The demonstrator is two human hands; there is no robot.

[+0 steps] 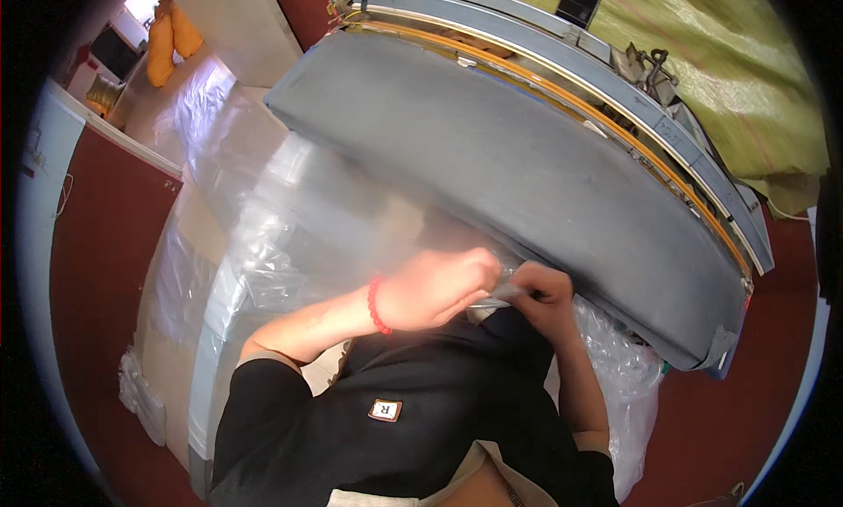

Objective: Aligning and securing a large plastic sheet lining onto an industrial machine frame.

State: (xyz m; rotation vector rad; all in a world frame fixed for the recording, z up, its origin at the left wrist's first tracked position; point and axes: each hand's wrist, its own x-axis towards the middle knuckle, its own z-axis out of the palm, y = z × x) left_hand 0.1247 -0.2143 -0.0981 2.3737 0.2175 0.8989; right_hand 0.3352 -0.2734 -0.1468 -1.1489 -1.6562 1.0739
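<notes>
My left hand (443,287), with a red beaded bracelet (378,305) at the wrist, is closed in front of my body. Its fingers pinch a piece of clear plastic film (507,291). Close beside it, my right hand (544,301) also grips the film, with thumb and fingers pressed together. The film is bunched between both hands, and most of it there is hidden. Just beyond the hands lies the front edge of a long grey padded surface (527,165).
Behind the grey surface run metal rails (544,46) and an orange strip (562,77). Clear plastic sheeting (255,261) spreads on the left, and more plastic (619,366) hangs at the right. Yellow-green woven sheeting (720,77) covers the far right. A person's orange-clad legs (169,46) show far left.
</notes>
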